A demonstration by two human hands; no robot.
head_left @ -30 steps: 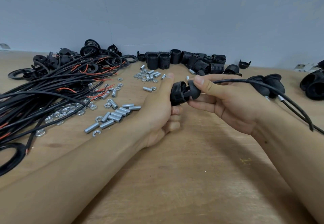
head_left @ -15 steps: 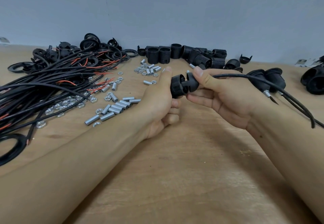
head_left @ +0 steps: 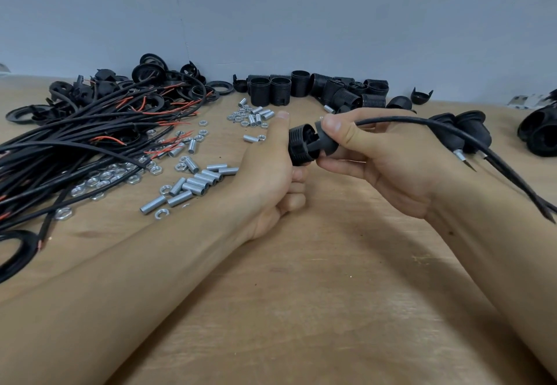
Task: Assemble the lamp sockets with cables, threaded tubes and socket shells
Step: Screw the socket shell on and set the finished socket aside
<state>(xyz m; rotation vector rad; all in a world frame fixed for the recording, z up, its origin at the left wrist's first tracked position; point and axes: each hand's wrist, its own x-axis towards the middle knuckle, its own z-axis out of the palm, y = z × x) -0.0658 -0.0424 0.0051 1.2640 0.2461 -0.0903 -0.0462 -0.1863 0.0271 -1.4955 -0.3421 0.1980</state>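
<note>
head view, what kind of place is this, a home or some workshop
Probably a small assembly workbench, not a home: the bare wooden table carries a heap of black cables with red wire ends, loose silver threaded metal tubes and a row of black ribbed plastic socket shells.

The cable (head_left: 452,131) runs off the right edge — left hand (head_left: 268,173) hides the socket shell's (head_left: 301,143) base.

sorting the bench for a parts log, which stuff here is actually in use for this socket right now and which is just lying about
In use:
left hand gripping the threaded socket shell
right hand holding the socket cap
cable leaving the cap

Lying about:
cable bundle
threaded tubes
nuts
spare shells
finished sockets
</note>
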